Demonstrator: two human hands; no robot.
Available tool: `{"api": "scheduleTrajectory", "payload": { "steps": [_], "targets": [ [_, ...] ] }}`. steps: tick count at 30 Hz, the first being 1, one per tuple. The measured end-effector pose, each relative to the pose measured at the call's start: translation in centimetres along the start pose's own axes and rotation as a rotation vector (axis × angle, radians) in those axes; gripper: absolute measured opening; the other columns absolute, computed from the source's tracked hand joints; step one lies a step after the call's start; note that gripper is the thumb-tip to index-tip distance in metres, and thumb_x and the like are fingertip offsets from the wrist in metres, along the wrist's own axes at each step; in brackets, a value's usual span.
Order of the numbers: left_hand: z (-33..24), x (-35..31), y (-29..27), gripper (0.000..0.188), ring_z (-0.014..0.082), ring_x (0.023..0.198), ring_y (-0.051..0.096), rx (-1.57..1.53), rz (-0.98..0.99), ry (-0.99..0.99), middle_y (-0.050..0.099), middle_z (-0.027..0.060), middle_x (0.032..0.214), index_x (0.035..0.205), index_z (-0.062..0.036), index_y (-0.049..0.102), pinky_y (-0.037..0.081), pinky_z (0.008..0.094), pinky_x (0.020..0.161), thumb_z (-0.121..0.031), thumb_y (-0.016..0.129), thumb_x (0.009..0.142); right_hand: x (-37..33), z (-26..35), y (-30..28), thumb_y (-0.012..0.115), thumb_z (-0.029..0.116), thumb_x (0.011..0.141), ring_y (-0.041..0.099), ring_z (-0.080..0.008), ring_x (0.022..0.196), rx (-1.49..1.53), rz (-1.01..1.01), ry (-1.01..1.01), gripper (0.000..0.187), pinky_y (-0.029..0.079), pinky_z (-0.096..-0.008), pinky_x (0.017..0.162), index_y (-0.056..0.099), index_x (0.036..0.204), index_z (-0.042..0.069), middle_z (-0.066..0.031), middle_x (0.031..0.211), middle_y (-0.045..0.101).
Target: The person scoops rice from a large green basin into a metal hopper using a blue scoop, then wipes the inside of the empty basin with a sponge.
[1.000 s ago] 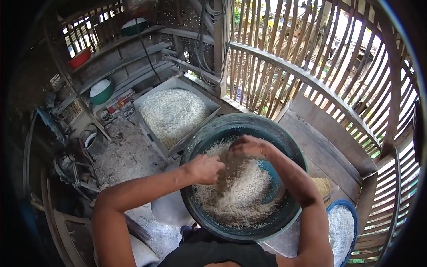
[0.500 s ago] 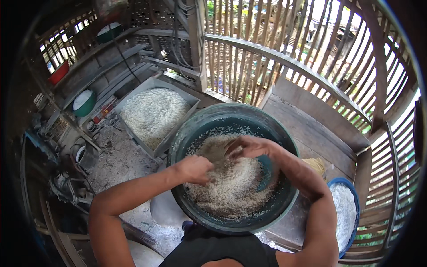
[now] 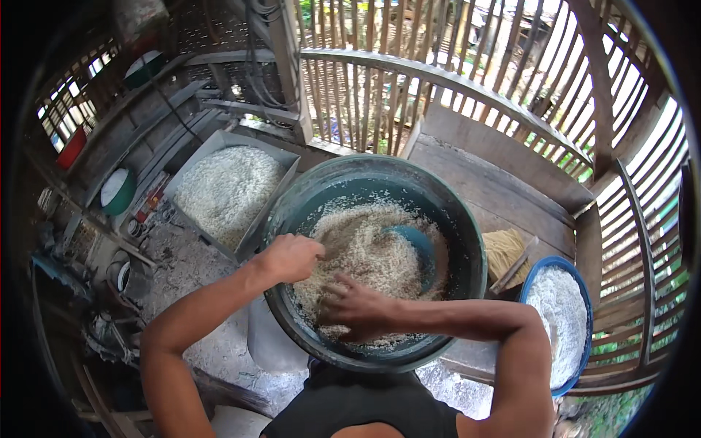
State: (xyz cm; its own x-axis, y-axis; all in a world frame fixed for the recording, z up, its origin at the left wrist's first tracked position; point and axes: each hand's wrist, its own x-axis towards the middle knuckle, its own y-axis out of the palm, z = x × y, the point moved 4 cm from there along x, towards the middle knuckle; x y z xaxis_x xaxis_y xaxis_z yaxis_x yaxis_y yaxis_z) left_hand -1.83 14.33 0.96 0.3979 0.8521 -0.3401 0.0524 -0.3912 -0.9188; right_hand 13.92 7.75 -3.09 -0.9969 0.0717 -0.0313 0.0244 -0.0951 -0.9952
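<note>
1. Head view, the main thing: a wide, round green tub (image 3: pixel 374 187) stands right in front of the person, close to the torso. Pale grain (image 3: pixel 380 252) lies in its bottom, piled mostly toward the middle and left, with a curved blue-green patch showing through on the right and stray grains stuck to the inner wall.
2. Head view, left hand (image 3: pixel 293 257): it is over the tub's left side, back of the hand upward. Its fingers are curled in; I cannot tell whether they grip anything.
3. Head view, right hand (image 3: pixel 358 306): it reaches across the near part of the tub, pointing left, down at the grain. Its fingers are loosely spread and bent; whether any grain is held, I cannot tell.
4. Head view, surroundings: beyond the tub to the left sits a grey square box (image 3: pixel 288 166) heaped with white grain (image 3: pixel 230 188). To the right, a blue basin (image 3: pixel 588 321) contains white, powdery material (image 3: pixel 558 310). Between tub and basin, a tan cloth (image 3: pixel 504 252) lies at the near end of the plank desk (image 3: pixel 475 171), beside the slatted wall (image 3: pixel 409 102).
</note>
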Motion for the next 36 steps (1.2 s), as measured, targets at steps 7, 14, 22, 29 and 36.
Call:
{"api": "scheduleTrajectory", "payload": {
  "steps": [7, 14, 22, 29, 36],
  "targets": [
    [-2.3, 0.4, 1.6, 0.034, 0.0339, 0.108, 0.063, -0.083, -0.039, 0.131, 0.068, 0.0137, 0.114, 0.119, -0.0117, 0.066, 0.049, 0.0452, 0.094, -0.029, 0.062, 0.09, -2.3, -4.9, -1.1, 0.059, 0.05, 0.089, 0.035, -0.031, 0.137, -0.187, 0.263, 0.149, 0.044, 0.023, -0.0624, 0.113, 0.068, 0.12, 0.02, -0.0078, 0.14, 0.051],
    [-7.3, -0.1, -8.1, 0.019, 0.0242, 0.084, 0.071, -0.328, -0.416, 0.421, 0.072, 0.0095, 0.094, 0.103, -0.006, 0.071, 0.056, 0.0357, 0.077, -0.018, 0.066, 0.088, -9.7, -8.0, -14.6, 0.067, 0.019, 0.089, 0.07, -0.0236, 0.089, 0.196, -0.401, 0.471, 0.018, 0.058, -0.0376, 0.077, 0.073, 0.105, 0.012, -0.0081, 0.104, 0.072],
    [-8.0, 0.6, -2.3, 0.034, 0.0272, 0.1, 0.064, -0.827, -0.266, 0.392, 0.072, 0.0118, 0.099, 0.108, -0.0028, 0.069, 0.05, 0.0408, 0.09, -0.032, 0.06, 0.094, -11.3, -6.5, -3.9, 0.072, 0.019, 0.076, 0.068, -0.035, 0.089, 0.108, -0.237, 0.856, 0.019, 0.054, -0.0441, 0.082, 0.072, 0.091, 0.007, -0.0138, 0.092, 0.07],
    [-7.9, 1.6, 2.5, 0.059, 0.0263, 0.121, 0.058, -1.767, -0.203, -0.088, 0.061, 0.0124, 0.129, 0.139, -0.0013, 0.048, 0.044, 0.0442, 0.102, -0.046, 0.048, 0.1, -8.2, -2.0, -19.4, 0.064, 0.021, 0.09, 0.063, -0.036, 0.105, 0.171, -1.086, 0.637, 0.029, 0.048, -0.0431, 0.092, 0.069, 0.112, 0.003, -0.018, 0.112, 0.068],
    [-10.9, -1.5, -0.6, 0.099, 0.0361, 0.148, 0.014, -2.348, -0.237, -0.026, 0.008, 0.0239, 0.161, 0.156, -0.0016, 0.01, 0.014, 0.0576, 0.116, -0.069, 0.044, 0.092, -8.0, -5.5, -8.7, 0.055, 0.036, 0.096, 0.053, -0.037, 0.121, -0.04, -0.367, 0.877, 0.04, 0.041, -0.0446, 0.1, 0.062, 0.123, 0.008, -0.0176, 0.131, 0.058]
  ]
}}
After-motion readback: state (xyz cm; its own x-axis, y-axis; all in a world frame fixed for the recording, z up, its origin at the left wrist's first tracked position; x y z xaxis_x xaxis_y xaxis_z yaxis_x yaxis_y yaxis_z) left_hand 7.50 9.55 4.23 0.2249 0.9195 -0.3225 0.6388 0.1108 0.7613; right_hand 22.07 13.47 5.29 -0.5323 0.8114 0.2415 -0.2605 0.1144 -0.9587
